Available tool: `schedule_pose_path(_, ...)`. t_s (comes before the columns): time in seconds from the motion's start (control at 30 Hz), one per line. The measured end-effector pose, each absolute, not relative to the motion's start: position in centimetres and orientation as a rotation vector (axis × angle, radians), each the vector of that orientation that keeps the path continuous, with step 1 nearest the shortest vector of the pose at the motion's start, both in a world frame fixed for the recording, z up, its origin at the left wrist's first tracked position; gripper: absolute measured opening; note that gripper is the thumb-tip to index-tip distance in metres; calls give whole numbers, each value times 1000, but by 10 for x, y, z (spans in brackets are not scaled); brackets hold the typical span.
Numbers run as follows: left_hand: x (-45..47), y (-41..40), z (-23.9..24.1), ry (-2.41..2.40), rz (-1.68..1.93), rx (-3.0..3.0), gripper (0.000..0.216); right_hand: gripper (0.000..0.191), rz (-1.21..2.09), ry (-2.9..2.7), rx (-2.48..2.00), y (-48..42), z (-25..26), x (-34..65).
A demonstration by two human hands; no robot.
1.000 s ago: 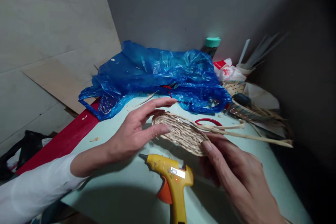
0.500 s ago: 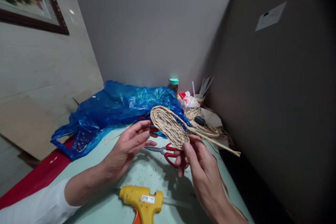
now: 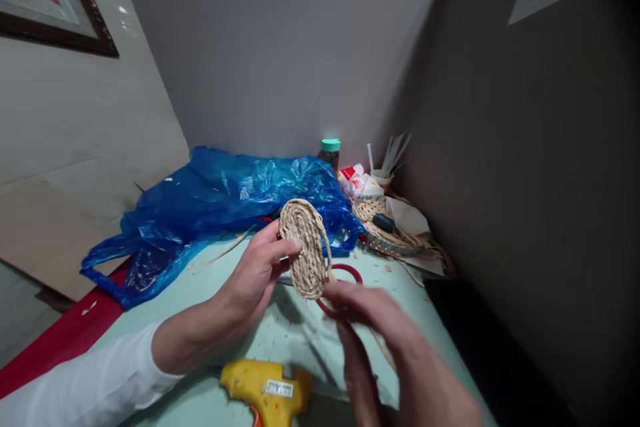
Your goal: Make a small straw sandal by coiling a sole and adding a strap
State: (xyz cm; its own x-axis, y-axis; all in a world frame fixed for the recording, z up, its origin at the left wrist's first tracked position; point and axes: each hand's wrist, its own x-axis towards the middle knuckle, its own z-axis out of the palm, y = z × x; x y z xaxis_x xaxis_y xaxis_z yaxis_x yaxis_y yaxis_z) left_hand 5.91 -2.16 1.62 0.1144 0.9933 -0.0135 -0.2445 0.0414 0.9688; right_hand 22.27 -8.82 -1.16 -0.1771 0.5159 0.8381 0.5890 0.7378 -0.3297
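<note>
An oval piece of braided straw cord, coiled flat, is held tilted up over the table. My left hand grips its left edge, thumb on the front face and fingers behind. A loose end of cord runs down its right side to the fingertips of my right hand. That hand is smeared by motion, its index finger at the lower right edge and its thumb lower; whether it pinches the cord is hidden. Behind the piece lie red-handled scissors, partly covered. A yellow glue gun rests in front.
A crumpled blue plastic bag spreads across the back left. At the back right are a woven basket with a dark object, a green-lidded jar and a cup of glue sticks. Grey panels stand behind and to the right.
My left hand has taken hold of the straw piece, which has turned more upright. My right hand has moved down to its lower right edge. The view has tilted down.
</note>
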Motion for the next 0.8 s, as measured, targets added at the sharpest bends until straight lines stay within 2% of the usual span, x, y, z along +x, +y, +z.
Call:
schedule_pose_path(0.03,60,-22,14,950,1213,1041,28,36,-151,-1817,-884,-86,-8,226)
schedule_pose_path(0.1,62,-23,12,907,1205,997,23,32,-130,-1830,-990,-78,-2,233)
schedule_pose_path(0.2,65,-27,10,829,1169,940,23,14,230,-1756,-1147,-64,-1,238)
schedule_pose_path(0.3,66,-28,9,795,1135,916,28,15,629,-1642,-1169,-58,-4,237)
schedule_pose_path(0.4,68,-28,7,774,1115,883,28,16,824,-1590,-1146,-58,-7,233)
schedule_pose_path(0.8,72,-40,4,728,1076,769,29,18,857,-1714,-1146,-63,-6,230)
